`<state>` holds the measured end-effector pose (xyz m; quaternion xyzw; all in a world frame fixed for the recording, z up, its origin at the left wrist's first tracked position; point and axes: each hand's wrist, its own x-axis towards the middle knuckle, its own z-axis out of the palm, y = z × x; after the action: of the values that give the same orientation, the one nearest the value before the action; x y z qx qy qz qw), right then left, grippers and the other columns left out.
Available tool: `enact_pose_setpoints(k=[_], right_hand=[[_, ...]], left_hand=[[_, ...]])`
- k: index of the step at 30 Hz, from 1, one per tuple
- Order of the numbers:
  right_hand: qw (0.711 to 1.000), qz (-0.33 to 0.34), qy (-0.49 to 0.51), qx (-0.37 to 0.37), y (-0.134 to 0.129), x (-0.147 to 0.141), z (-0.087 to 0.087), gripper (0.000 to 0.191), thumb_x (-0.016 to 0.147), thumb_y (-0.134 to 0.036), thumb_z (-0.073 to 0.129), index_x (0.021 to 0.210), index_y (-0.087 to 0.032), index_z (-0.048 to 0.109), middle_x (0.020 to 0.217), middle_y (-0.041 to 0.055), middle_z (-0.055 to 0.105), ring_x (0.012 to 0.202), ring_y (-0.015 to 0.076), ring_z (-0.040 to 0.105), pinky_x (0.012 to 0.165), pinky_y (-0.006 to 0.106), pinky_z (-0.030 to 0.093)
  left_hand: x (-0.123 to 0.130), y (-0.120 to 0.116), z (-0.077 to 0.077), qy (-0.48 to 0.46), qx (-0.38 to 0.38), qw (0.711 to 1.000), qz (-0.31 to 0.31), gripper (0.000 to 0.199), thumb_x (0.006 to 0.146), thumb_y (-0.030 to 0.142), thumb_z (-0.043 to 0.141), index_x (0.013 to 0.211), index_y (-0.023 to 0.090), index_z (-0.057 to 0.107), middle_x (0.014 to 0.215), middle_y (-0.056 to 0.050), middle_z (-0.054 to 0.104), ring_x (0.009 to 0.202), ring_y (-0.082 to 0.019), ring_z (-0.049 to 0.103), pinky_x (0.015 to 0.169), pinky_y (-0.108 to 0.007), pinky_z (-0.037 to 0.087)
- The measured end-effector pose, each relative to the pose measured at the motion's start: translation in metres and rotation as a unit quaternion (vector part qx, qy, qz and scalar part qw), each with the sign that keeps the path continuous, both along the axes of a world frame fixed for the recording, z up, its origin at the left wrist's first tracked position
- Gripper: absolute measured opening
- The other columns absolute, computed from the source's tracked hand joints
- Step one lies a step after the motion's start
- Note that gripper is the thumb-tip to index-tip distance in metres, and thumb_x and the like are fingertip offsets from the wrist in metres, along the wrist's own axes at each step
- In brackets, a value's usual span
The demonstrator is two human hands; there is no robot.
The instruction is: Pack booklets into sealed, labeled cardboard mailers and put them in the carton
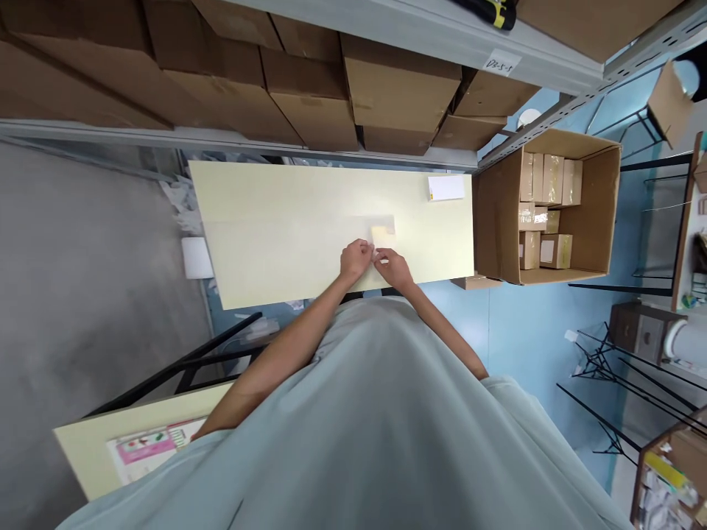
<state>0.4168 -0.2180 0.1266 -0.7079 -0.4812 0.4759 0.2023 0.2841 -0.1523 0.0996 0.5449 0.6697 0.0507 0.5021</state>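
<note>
A small pale yellow square (383,236) lies on the cream tabletop (287,243), seemingly inside or under a thin clear plastic bag (378,221) whose outline is faint. At the near edge of this bag, my left hand (356,258) is closed, its thumb and fingertips pinching the clear plastic. Close beside it on the right, my right hand (393,268) also pinches the plastic near the square's lower edge. The fingertips of both hands almost meet. Too little detail shows to tell what is printed on the square.
A white box or pad (446,188) lies at the table's far right. Beyond that end stands an open carton (596,213) with several small brown boxes. A metal shelf (309,147) loaded with cartons (403,88) runs along the far side. Lower left, another tabletop (91,445) holds printed packets (146,449).
</note>
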Motion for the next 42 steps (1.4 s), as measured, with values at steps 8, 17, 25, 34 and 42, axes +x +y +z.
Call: enact_pose_setpoints(k=[8,17,25,34,42], right_hand=[[0.997,0.057,-0.059,-0.002,-0.009,0.014,-0.013,0.017,0.105,-0.018,0.061,0.117,-0.021,0.073,0.158,0.0125,0.062,0.142,0.025,0.063,0.119,0.041,0.054],[0.98,0.154,-0.103,-0.073,-0.007,0.026,-0.026,0.025,0.105,-0.02,0.063,0.129,-0.018,0.072,0.172,0.0133,0.047,0.143,0.0306,0.064,0.122,0.046,0.052],[0.959,0.217,-0.128,-0.126,-0.001,0.025,-0.026,0.025,0.104,-0.028,0.065,0.127,-0.021,0.073,0.177,0.0103,0.039,0.131,0.0346,0.071,0.111,0.048,0.059],[0.95,0.247,-0.12,-0.151,0.003,0.008,-0.017,0.045,0.101,-0.028,0.071,0.14,-0.007,0.066,0.181,0.0254,0.022,0.158,0.0389,0.047,0.128,0.048,0.043],[0.934,0.3,-0.138,-0.139,0.01,-0.001,0.012,0.057,0.102,-0.027,0.065,0.151,0.0,0.057,0.176,0.0295,0.031,0.158,0.0361,0.047,0.13,0.046,0.04]], left_hand=[[-0.011,0.009,-0.032,0.035,-0.045,0.998,0.018,0.015,0.095,0.034,0.062,0.093,0.023,0.073,0.105,-0.008,0.082,0.101,-0.027,0.074,0.089,-0.036,0.054],[-0.013,0.009,-0.032,0.081,-0.032,0.996,-0.008,0.016,0.095,0.032,0.061,0.1,0.024,0.073,0.107,-0.011,0.08,0.104,-0.033,0.071,0.096,-0.045,0.053],[-0.029,-0.008,-0.01,0.052,0.101,0.968,-0.224,0.036,0.1,0.028,0.052,0.133,0.024,0.064,0.145,-0.016,0.063,0.135,-0.035,0.06,0.112,-0.048,0.051],[-0.024,-0.007,0.001,0.038,0.042,0.946,-0.319,0.041,0.093,0.014,0.055,0.131,0.018,0.069,0.162,-0.017,0.055,0.15,-0.032,0.053,0.129,-0.046,0.04],[-0.035,-0.001,0.04,0.034,-0.012,0.948,-0.316,0.058,0.086,0.005,0.053,0.141,0.012,0.069,0.175,-0.013,0.042,0.156,-0.027,0.049,0.132,-0.035,0.032]])
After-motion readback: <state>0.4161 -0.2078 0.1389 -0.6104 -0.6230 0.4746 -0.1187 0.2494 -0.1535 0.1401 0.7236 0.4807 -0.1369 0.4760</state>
